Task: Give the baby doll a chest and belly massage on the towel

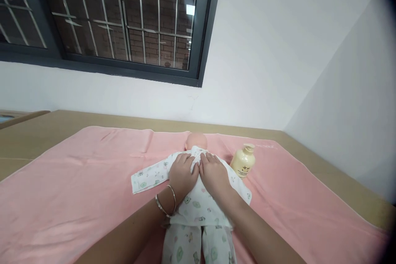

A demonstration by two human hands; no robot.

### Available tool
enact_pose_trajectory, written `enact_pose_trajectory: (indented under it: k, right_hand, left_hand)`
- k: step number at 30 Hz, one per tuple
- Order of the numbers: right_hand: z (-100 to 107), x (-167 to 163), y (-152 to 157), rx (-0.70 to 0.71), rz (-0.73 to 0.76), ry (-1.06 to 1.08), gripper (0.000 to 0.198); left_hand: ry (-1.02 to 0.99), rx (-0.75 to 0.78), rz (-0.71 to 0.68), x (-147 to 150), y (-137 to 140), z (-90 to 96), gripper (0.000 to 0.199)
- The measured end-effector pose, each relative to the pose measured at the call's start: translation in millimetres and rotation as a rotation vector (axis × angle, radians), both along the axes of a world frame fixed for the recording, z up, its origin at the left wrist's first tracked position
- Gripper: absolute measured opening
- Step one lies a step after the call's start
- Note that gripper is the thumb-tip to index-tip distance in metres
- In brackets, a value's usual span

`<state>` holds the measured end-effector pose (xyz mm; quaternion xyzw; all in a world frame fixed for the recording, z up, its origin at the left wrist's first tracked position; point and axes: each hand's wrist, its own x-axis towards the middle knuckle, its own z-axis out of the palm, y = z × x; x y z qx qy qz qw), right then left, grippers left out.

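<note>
A baby doll (197, 140) lies on the pink blanket with its head toward the wall. It wears a white printed top (201, 204) and matching trousers (182, 243). My left hand (183, 173) rests flat on the left side of the doll's upper body, fingers stretched out. Beside it, my right hand (215, 173) lies flat on the other side, its fingers also extended. The thumbs nearly meet over the middle of the top. The doll's left-hand sleeve (151, 176) spreads out to the side; the other sleeve is partly hidden by my right arm.
A cream pump bottle (243, 161) stands on the blanket right of the doll. The pink blanket (77, 198) covers a tan surface (71, 120) that meets a white wall (256, 49). A barred, dark-framed window (130, 16) is above.
</note>
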<state>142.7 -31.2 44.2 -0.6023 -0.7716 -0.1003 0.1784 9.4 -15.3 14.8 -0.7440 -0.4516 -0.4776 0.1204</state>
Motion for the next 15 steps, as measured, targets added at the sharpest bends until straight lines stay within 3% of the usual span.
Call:
enact_pose_trajectory:
  k: [6,10,15]
  right_hand:
    - [0,0,-2,-0.022,-0.083,0.055,0.042]
    - [-5,12,12,-0.061,0.048,0.118,0.048]
    - [-7,17,20,-0.05,0.177,0.12,0.047]
  left_hand:
    - [0.0,-0.117,0.079,1,-2,-0.1,0.023]
    - [0.032,-0.21,0.064,1,6,-4.9,0.04]
    - [0.043,-0.182,-0.079,-1,11,-4.2,0.036]
